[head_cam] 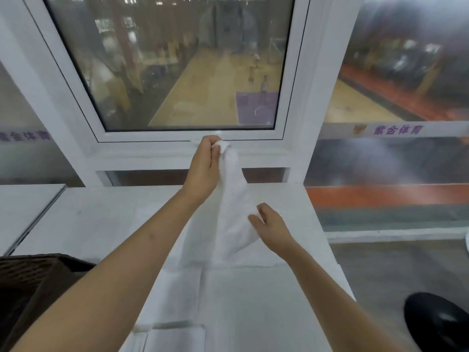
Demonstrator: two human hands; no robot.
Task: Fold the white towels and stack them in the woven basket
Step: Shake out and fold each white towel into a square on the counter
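Note:
My left hand (204, 168) pinches a corner of a white towel (229, 214) and holds it up in front of the window frame, so the cloth hangs down to the table. My right hand (270, 226) pinches the towel's right edge lower down, thumb and fingers curled on the fabric. Under the hanging towel, more white towels (228, 295) lie spread flat on the white table (101, 219). The dark woven basket (30, 280) sits at the lower left, partly hidden behind my left forearm.
A white-framed window (177, 138) rises right behind the table, with glass panels to either side. The table's right edge drops to a grey floor, where a black rounded object (436, 323) stands at the lower right. A second white tabletop (22, 209) adjoins on the left.

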